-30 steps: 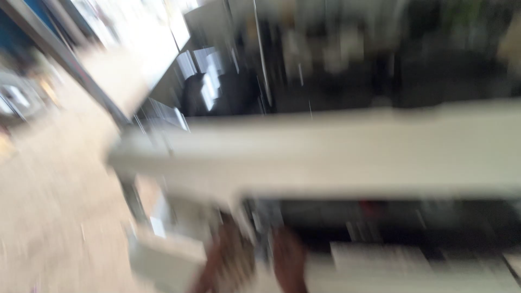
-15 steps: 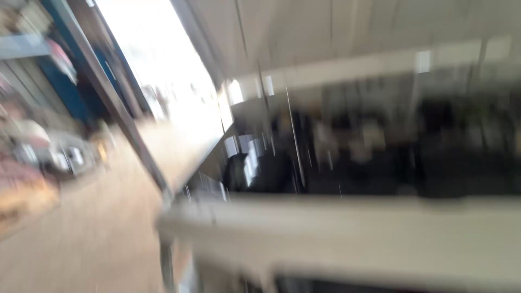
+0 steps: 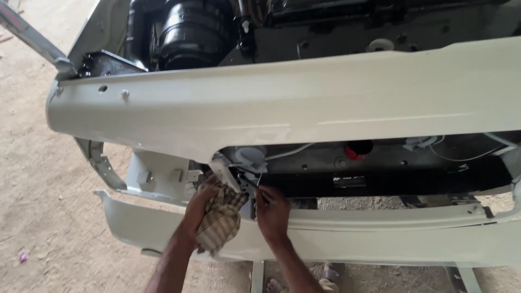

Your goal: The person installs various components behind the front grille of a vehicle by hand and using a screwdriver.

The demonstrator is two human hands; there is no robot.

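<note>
**Hands and checked rag at the bumper opening**

The view has swung down and settled since half a second ago: where we then saw a blurred shed, bright doorway and a smeared pale bar, we now look sharply down on our own two hands at the front of a stripped vehicle.

Our left hand (image 3: 202,202) bunches a brown-and-cream checked cotton rag (image 3: 221,218), fingers closed around its upper part so the rest hangs down over the lower panel. The rag sits just beside a small white plastic bracket (image 3: 223,172) at the left end of the opening. Our right hand (image 3: 273,212) is just to the right, fingertips drawn together on something thin and dark near that bracket; what exactly it pinches is too small for us to tell. We judge the rag is held close so it can pad or wipe the spot the other hand works on.

Around them, the long off-white painted metal bumper panel (image 3: 304,108) spans the frame above, and the matching off-white lower valance (image 3: 380,239) runs below, the hands resting against its top edge. Inside the opening we see a red round cap (image 3: 355,149) and pale wires. Higher up sits a black ribbed cylindrical housing (image 3: 190,30). Sandy dirt ground (image 3: 38,190) lies to the left.
</note>
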